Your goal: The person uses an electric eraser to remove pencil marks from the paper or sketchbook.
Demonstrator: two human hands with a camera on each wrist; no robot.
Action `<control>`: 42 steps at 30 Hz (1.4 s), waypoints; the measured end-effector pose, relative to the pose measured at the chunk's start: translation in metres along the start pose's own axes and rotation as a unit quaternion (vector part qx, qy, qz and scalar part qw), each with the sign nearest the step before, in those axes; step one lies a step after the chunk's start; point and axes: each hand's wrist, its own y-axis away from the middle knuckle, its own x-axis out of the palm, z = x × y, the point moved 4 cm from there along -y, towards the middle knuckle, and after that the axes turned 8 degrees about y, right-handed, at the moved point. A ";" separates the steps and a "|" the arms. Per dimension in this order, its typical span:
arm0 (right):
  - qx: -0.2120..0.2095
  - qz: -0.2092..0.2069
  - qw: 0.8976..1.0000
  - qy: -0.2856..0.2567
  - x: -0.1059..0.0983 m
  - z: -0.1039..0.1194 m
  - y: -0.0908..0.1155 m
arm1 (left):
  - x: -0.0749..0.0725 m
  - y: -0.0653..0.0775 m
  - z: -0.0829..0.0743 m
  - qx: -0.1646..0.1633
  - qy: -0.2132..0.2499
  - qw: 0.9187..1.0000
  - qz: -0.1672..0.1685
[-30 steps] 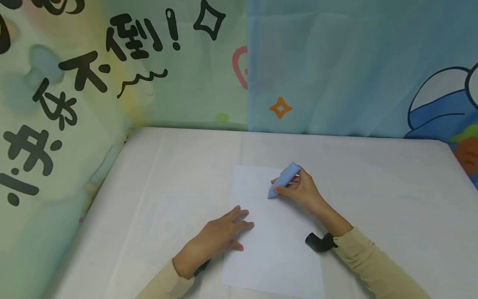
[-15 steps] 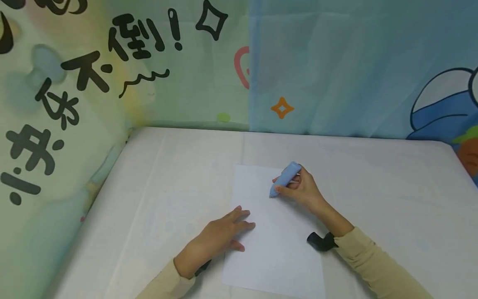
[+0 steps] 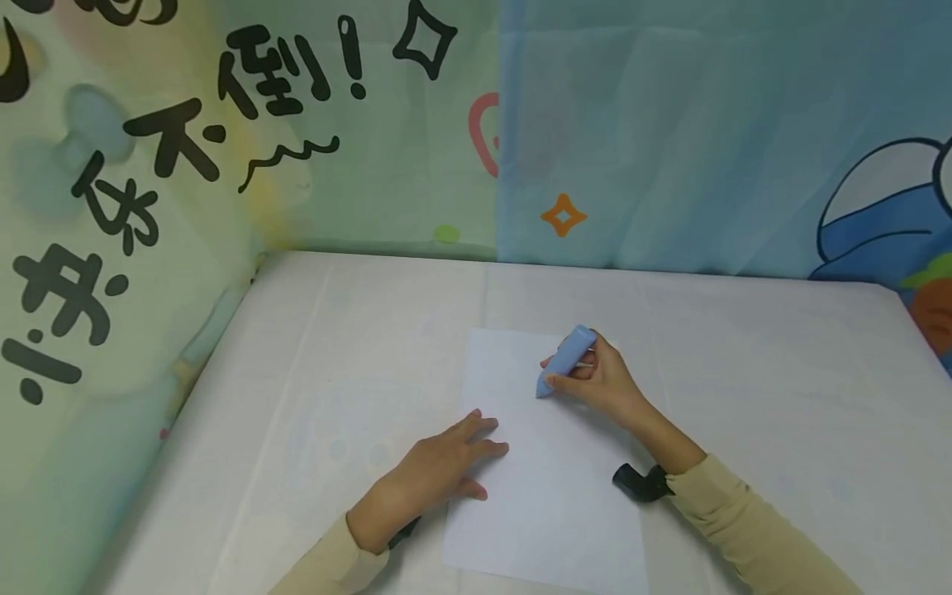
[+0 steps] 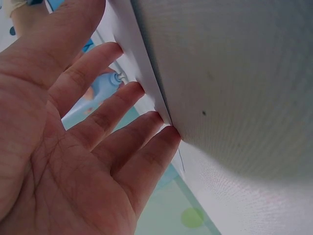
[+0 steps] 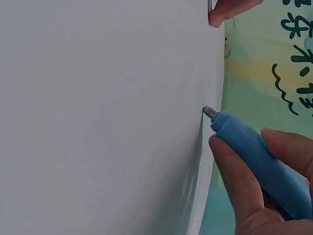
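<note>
My right hand [image 3: 598, 380] pinches a thick blue pen [image 3: 568, 360] with a narrow, metal-looking tip; its exact kind is not clear. The pen leans, tip down, on the upper part of a white sheet of paper [image 3: 550, 496]. In the right wrist view, thumb and fingers grip the blue pen [image 5: 259, 156] and its tip meets the paper [image 5: 107, 107]. My left hand [image 3: 439, 471] lies at the sheet's left edge with fingers spread. Seen from the left wrist, the fingertips [image 4: 171, 137] of that left hand [image 4: 93, 132] touch along the paper's edge. No marks on the sheet can be made out.
A white cloth-covered table [image 3: 335, 372] surrounds the sheet. Behind it hangs a blue curtain [image 3: 669, 149], and a green printed one [image 3: 372, 190] with large black characters runs round the left side. A black wrist mount [image 3: 641, 483] sits by the right cuff.
The right hand has shifted the pen very slightly, its tip ending a little nearer the person than half a second ago. The left hand stays in place on the paper's edge.
</note>
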 end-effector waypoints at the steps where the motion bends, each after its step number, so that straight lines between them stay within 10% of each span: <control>1: 0.000 -0.001 1.000 0.001 0.000 0.000 0.000 | 0.000 0.000 0.000 0.000 -0.002 1.000 0.000; 42: 0.015 -0.014 1.000 0.005 -0.001 -0.002 -0.006 | -0.001 -0.001 -0.002 -0.016 -0.017 1.000 0.011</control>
